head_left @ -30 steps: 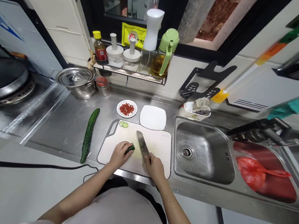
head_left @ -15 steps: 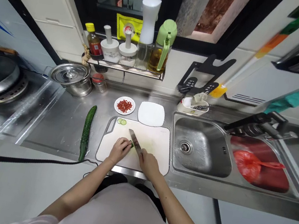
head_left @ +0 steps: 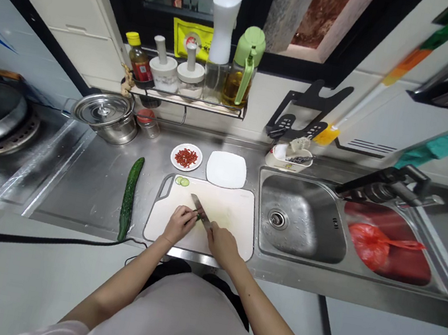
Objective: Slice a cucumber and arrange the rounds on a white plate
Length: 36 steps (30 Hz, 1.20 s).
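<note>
My right hand (head_left: 223, 244) is closed round the handle of a kitchen knife (head_left: 200, 209), whose blade slants up and left over the white cutting board (head_left: 238, 210). Beside the blade, the fingers of my left hand (head_left: 179, 223) pinch a small green piece (head_left: 198, 217), seemingly cucumber; most of it is hidden by fingers and blade. Pale green cucumber slices (head_left: 182, 181) lie at the board's top left corner. A whole cucumber (head_left: 129, 199) rests on the steel counter to the left of the board.
Behind the board stand a small plate of chopped red pieces (head_left: 186, 157) and a white square plate (head_left: 227, 170). To the right is a steel sink (head_left: 301, 244) with a red plastic bag (head_left: 370, 247) in its second basin. A lidded pot (head_left: 107, 115) stands back left, under a condiment shelf (head_left: 213, 106).
The knife blade has shifted slightly left and down, closer to my left fingers. My right hand has moved a little left with it. The left hand stays almost in place.
</note>
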### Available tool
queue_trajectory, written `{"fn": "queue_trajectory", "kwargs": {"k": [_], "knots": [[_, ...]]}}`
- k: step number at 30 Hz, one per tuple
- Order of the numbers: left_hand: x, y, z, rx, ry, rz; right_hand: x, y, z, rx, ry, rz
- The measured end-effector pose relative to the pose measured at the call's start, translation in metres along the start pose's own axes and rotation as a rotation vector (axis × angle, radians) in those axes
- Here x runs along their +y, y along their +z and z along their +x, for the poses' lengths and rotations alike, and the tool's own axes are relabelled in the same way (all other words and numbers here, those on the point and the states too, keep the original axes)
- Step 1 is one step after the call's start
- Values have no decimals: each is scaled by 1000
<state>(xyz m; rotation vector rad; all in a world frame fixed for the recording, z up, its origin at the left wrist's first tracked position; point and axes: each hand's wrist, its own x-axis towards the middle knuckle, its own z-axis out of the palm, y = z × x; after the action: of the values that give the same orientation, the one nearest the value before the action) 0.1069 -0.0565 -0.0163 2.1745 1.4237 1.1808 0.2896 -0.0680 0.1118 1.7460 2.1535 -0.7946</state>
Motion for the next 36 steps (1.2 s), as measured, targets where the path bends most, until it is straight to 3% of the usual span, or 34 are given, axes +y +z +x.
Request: {"fn": "queue_trajectory", "kwargs": {"k": [36], "knots": [[1,-1,2,-16,-24,-26,6,4,-9,-85,-3,-10]]}}
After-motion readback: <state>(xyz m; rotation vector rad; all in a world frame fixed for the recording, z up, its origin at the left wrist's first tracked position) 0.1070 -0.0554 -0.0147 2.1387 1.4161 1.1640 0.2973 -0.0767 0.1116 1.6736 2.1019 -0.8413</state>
